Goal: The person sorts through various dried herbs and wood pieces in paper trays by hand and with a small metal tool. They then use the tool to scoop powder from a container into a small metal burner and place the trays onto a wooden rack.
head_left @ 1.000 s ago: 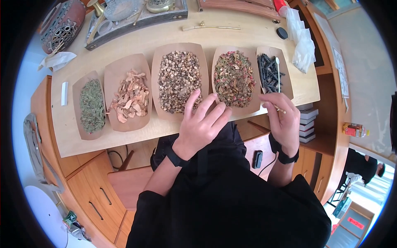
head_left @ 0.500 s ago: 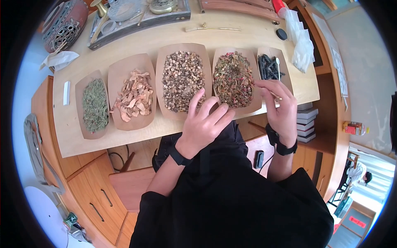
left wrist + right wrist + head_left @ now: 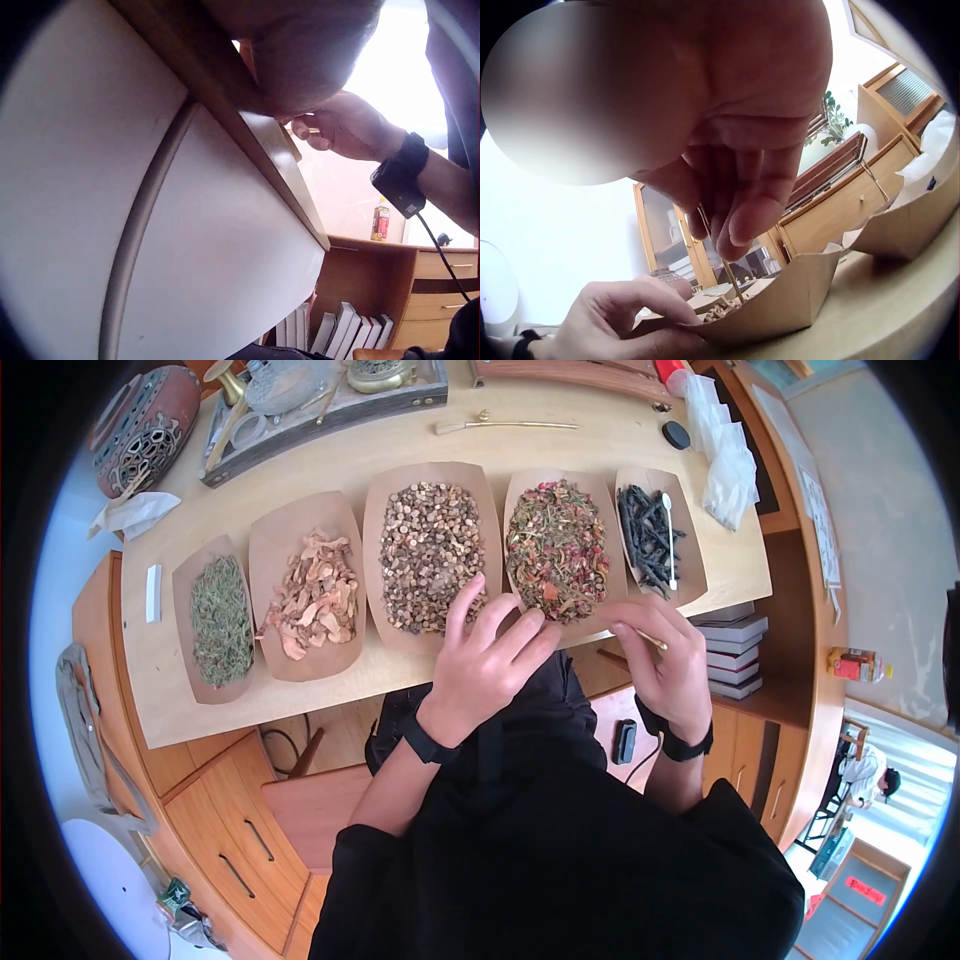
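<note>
My left hand (image 3: 485, 660) grips the front left rim of a brown paper tray (image 3: 617, 575) of mixed dried petals and herbs (image 3: 560, 540), its other fingers reaching over the neighbouring tray. In the right wrist view a finger of that hand (image 3: 630, 315) lies over the rim, the thumb outside below. My right hand (image 3: 660, 660) pinches a thin brass-coloured stick (image 3: 731, 281) near the same tray's front right edge. The stick's lower end points down into the tray; its upper end (image 3: 655, 641) shows between the fingers. What kind of tool it is, I cannot tell.
Other paper trays hold small round brown pieces (image 3: 430, 550), pinkish dried slices (image 3: 318, 595), green herb (image 3: 222, 620) and dark sticks (image 3: 640, 530) with a white spoon (image 3: 669, 530) on top. Behind lie a brush (image 3: 505, 426), a wooden tool tray (image 3: 330, 443), a black lid (image 3: 676, 435) and white plastic bags (image 3: 730, 480).
My right hand first shifts left over the petal tray's right side, then comes back toward the body at its front edge. The left hand stays at the rim.
</note>
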A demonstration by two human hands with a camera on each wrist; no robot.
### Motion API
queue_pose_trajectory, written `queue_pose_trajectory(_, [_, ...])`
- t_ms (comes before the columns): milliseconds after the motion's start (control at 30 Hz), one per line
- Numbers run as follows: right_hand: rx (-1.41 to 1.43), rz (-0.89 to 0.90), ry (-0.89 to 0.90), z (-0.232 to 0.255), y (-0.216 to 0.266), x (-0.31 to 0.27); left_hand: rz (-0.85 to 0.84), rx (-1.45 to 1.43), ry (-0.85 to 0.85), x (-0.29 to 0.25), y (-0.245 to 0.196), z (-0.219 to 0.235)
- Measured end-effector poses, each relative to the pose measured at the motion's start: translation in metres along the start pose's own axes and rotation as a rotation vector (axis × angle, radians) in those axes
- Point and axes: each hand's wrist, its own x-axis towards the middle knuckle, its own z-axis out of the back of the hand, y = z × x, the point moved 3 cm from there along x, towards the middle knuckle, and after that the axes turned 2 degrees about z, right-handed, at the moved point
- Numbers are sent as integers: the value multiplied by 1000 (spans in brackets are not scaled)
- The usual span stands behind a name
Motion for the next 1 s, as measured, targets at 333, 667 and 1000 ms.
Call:
queue_pose_trajectory(333, [-42,-47,-129,4,-15,16,11,-3,-4,2,0,0])
queue_pose_trajectory(667, [0,49,-96,-9,-1,10,-12,17,-6,4,-1,2])
queue_pose_trajectory(1000, [-104,-77,-116,1,-3,7,8,-7,-26,2,0,1])
